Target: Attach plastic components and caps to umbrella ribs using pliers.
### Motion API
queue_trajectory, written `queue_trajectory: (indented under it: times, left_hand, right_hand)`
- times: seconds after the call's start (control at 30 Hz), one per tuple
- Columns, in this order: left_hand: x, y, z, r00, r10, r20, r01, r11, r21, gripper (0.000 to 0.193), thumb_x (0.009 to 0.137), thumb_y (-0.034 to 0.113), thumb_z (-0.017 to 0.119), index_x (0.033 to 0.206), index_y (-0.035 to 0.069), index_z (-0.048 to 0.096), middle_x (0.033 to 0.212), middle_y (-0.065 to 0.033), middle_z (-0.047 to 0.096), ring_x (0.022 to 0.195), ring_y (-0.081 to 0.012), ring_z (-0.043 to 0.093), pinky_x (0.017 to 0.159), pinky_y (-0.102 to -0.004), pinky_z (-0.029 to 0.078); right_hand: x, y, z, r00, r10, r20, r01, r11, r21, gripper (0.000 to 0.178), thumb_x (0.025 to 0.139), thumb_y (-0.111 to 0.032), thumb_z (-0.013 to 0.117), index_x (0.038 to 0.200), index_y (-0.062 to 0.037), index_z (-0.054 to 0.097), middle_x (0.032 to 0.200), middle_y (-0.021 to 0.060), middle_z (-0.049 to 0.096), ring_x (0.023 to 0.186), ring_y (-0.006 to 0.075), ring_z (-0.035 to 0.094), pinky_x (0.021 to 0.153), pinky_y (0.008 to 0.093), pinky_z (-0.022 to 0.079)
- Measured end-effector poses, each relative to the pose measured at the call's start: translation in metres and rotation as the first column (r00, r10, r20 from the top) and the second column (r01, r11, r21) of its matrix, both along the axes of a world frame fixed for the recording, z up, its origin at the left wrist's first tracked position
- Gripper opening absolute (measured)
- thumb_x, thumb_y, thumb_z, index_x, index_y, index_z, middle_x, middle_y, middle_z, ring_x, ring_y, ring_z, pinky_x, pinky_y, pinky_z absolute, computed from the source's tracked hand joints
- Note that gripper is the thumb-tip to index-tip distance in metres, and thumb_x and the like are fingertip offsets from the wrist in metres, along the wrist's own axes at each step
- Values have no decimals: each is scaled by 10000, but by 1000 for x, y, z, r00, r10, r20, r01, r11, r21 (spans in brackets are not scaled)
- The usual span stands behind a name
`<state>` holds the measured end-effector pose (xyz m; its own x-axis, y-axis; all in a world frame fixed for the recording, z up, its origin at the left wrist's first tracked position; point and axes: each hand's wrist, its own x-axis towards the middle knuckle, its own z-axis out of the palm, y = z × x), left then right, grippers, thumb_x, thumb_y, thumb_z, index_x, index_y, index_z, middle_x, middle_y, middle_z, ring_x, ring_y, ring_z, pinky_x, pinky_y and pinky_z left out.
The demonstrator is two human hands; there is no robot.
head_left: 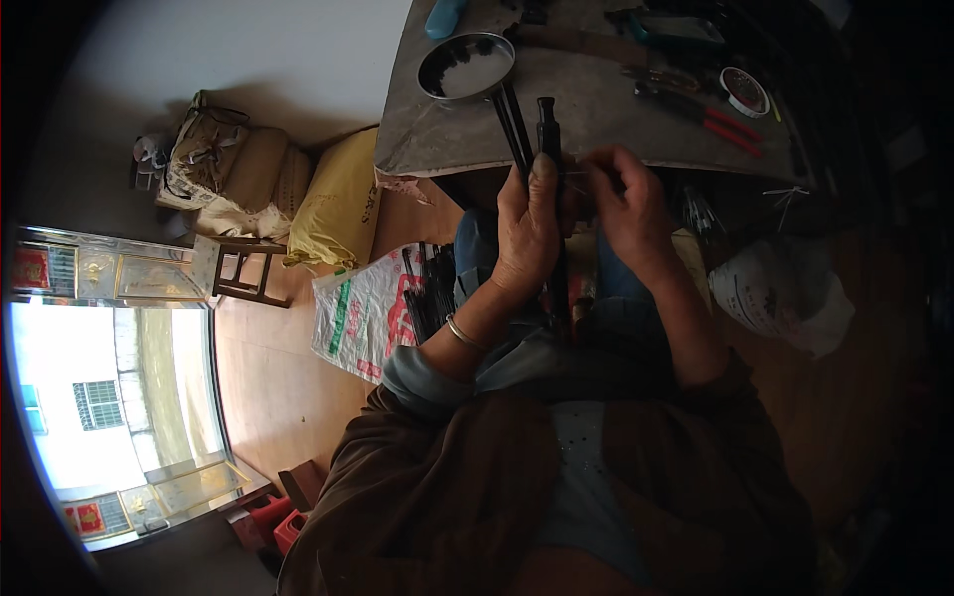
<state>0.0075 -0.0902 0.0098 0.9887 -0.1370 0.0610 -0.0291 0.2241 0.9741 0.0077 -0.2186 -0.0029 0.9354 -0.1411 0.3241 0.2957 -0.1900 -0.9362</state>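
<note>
My left hand (532,223) is closed around slim black rods (512,124), with its thumb pressed upward along them. A thicker black rod (549,129) with a stepped, knobbed top stands upright beside that thumb and runs down between my knees. My right hand (636,204) is close by on the right, fingers bent and thumb and forefinger brought together. A thin pale strand shows near those fingertips, but what they pinch is too small to make out. The tips of the slim rods reach the near rim of a shallow metal bowl (452,97) holding something whitish.
The grey worktable (417,139) ahead carries red-handled pliers (730,129), a round tin (743,91) and a blue object (444,18). Several black rods (427,298) lie on a printed sack (348,308) at left. Full sacks (333,204), a wooden stool (248,273) and a plastic bag (785,293) surround me.
</note>
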Motion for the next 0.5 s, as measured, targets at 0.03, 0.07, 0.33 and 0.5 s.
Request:
queue_trajectory:
  times: [0.03,0.07,0.33,0.5]
  left_hand:
    - [0,-1,1,999,-22,29,21,1000,21,403,1009,392,394,1051,28,562,664,28,490,553,-48,429,482,-204,358]
    - [2,0,0,999,-22,31,22,1000,14,403,1009,392,394,1051,28,562,664,28,490,553,-48,429,482,-204,358]
    - [5,-2,-2,1000,15,-20,-16,997,-74,350,1004,367,428,1025,35,534,593,35,455,489,-37,384,443,-201,311]
    - [6,1,-1,1000,18,-25,-20,998,-57,341,1005,360,427,1029,37,532,594,35,452,499,-35,388,443,-199,312]
  right_hand:
    - [-1,-3,-1,1000,-1,2,1,1000,-7,62,884,-47,577,932,-13,597,732,82,591,672,164,587,618,281,473]
    - [-4,-5,-4,998,39,-47,-36,996,77,65,883,-44,581,939,-15,600,740,80,588,692,164,592,625,284,474]
    - [-8,-9,-1,930,20,366,78,965,-250,93,838,-19,624,927,-34,601,821,68,589,731,209,599,628,290,470]
    - [-2,-13,11,916,142,375,-6,940,-341,85,823,-45,645,888,-32,591,826,75,591,724,230,600,627,312,476]
